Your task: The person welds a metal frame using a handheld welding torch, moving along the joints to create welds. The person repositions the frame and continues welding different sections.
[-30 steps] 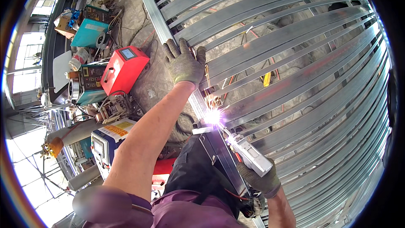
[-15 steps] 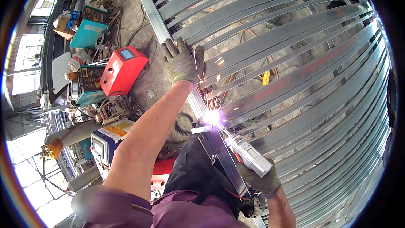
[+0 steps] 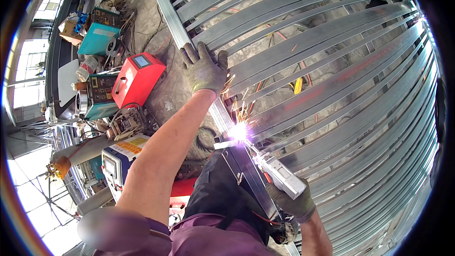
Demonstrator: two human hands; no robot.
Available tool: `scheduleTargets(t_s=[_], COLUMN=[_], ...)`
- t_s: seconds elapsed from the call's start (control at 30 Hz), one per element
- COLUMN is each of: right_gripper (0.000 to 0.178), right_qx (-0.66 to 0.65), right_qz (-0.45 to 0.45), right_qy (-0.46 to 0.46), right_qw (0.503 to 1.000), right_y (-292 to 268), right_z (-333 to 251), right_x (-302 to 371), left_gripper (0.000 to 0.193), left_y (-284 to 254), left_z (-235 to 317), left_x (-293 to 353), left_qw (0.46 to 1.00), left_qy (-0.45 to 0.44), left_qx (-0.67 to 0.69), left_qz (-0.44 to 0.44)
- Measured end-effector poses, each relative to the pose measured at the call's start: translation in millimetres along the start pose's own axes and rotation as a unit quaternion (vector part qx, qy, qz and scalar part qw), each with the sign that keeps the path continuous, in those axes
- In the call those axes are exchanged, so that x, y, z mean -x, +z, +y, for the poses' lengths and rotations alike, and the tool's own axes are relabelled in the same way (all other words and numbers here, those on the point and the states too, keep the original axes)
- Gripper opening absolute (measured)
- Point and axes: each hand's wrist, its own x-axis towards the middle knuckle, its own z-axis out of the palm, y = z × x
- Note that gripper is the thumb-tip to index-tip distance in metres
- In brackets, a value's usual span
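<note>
My right hand (image 3: 294,202), in a dark work glove, is closed round the handle of a silver welding gun (image 3: 284,179). Its tip meets the edge tube of a metal frame (image 3: 222,117), where a bright white-violet glare and sparks hide the joint. A small flat metal piece (image 3: 225,145) juts out left of the glare. Farther up the same tube, my gloved left hand (image 3: 206,69) rests flat with its fingers stretched out, holding nothing. From the edge tube, long grey metal slats (image 3: 303,59) run off to the right.
On the left stand a red machine (image 3: 138,80) with a small screen, teal machines (image 3: 98,38), a white-and-blue box (image 3: 113,163) and a gas cylinder (image 3: 84,147). Cables and a yellow object (image 3: 298,86) lie on the floor beneath the slats.
The sparks have changed shape and now spray in a tighter bunch upward. My left hand has barely shifted; the welding gun stays at about the same spot.
</note>
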Motion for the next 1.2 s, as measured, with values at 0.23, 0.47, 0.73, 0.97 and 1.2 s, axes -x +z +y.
scheduleTargets(t_s=[0.23,0.47,0.73,0.97,1.2], right_gripper=[0.036,0.038,0.038,0.037,0.038], right_qx=[0.002,0.021,-0.003,-0.009,-0.006], right_qz=[-0.003,-0.008,-0.012,-0.011,-0.015], right_qy=[0.007,-0.006,0.021,0.025,0.044], right_qw=[1.0,1.0,1.0,1.0,0.999], right_y=[-2,-4,-5,-5,-6], right_z=[-8,-3,-5,-8,-10], right_x=[0,3,7,9,11], left_gripper=[0.086,0.088,0.085,0.086,0.088], left_y=[-3,-1,6,5,3], left_z=[2,0,-3,-2,-1], left_x=[1,1,-1,-1,0], left_qw=[1.0,1.0,1.0,1.0,1.0], left_qy=[-0.006,-0.001,0.002,0.001,0.001], left_qx=[0.008,-0.005,-0.013,-0.017,-0.015], left_qz=[-0.002,0.002,0.019,0.015,0.015])
